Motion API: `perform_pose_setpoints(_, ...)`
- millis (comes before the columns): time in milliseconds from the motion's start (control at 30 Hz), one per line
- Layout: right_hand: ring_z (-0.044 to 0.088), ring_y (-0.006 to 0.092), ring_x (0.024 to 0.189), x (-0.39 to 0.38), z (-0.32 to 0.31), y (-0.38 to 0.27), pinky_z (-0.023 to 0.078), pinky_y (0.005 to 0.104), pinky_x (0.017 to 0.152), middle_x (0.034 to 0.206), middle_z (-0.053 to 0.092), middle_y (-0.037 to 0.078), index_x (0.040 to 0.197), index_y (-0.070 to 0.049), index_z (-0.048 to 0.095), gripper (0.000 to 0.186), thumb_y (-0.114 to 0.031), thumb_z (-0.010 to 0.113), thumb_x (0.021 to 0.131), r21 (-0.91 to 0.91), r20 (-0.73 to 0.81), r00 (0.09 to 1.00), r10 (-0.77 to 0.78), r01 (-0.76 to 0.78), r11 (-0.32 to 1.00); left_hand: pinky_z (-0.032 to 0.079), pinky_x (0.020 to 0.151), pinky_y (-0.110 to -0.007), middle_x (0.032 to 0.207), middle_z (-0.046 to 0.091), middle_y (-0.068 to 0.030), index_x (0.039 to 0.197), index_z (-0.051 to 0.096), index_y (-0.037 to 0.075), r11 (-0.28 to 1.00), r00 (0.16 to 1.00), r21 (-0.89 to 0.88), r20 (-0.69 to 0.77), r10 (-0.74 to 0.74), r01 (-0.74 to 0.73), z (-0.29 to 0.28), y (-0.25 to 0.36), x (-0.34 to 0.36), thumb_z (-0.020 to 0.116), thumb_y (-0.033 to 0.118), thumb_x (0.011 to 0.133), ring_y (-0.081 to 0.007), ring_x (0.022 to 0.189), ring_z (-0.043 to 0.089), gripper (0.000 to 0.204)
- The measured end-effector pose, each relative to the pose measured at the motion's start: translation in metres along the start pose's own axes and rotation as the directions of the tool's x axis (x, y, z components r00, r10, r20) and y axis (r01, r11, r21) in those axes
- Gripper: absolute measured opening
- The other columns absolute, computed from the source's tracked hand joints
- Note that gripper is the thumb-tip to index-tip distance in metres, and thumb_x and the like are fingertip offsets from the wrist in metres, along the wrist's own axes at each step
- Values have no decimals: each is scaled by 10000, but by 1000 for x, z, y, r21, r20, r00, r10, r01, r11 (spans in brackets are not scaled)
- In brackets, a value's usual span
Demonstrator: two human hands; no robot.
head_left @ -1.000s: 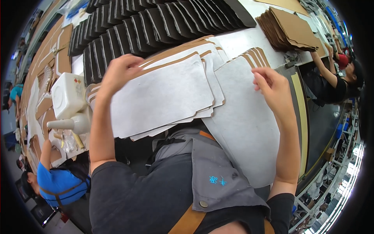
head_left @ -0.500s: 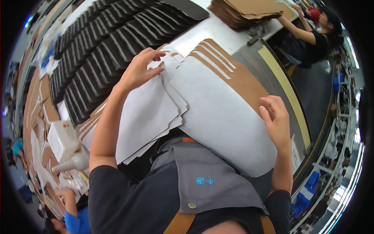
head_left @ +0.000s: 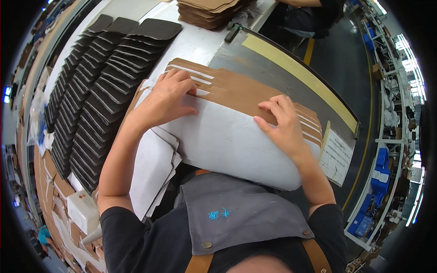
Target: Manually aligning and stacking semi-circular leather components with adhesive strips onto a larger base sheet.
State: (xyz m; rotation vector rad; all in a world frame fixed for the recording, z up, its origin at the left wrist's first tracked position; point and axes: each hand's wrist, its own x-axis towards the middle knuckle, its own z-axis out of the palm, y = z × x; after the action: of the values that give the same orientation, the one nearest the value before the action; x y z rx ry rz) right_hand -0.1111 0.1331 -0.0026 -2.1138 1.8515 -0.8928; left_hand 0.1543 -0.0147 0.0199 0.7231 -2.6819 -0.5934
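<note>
In front of me lies an overlapped stack of large panels with white faces [head_left: 227,136] and brown edges showing as stripes at the far side. My left hand [head_left: 170,98] is on the stack's far left part, fingers bent over the brown and white strips, thumb held apart. Over the brown border at the right, my right hand [head_left: 282,120] has its fingers curled and thumb spread away from them. I see nothing gripped in either hand. A second fanned pile of white panels [head_left: 152,168] lies under my left forearm, partly hidden by it.
Rows of overlapping black padded pieces [head_left: 109,86] cover the table's left side. A brown stack [head_left: 209,11] stands at the far edge. A white container [head_left: 83,211] is at lower left. A printed sheet [head_left: 337,154] lies right; beyond are a person's arm [head_left: 302,2] and shelving with blue bins [head_left: 380,177].
My view has turned, and the panel stack now lies more crosswise. My left hand has gone from the left pile to the striped stack; my right hand has come inward over the brown border.
</note>
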Motion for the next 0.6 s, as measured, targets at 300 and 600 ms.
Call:
perform_pose_setpoints(300,475,304,1037,-5,-25,10,410,420,898,1093,507,129,1168,-23,557,479,-333,683,825,-212,8,990,143,-138,968,443,893,-369,1171,519,-132,1202,563,49,969,996,237,-75,-56,72,-1,-7,14,839,232,604,-283,1003,548,684)
perform_pose_setpoints(600,569,323,936,-109,-95,51,438,389,894,1048,569,178,1333,42,417,634,-384,599,900,80,164,513,842,-858,507,402,957,-308,1139,587,-155,1290,485,-61,435,729,-607,401,-555,665,6,-84,-39,829,372,656,-230,1059,557,841)
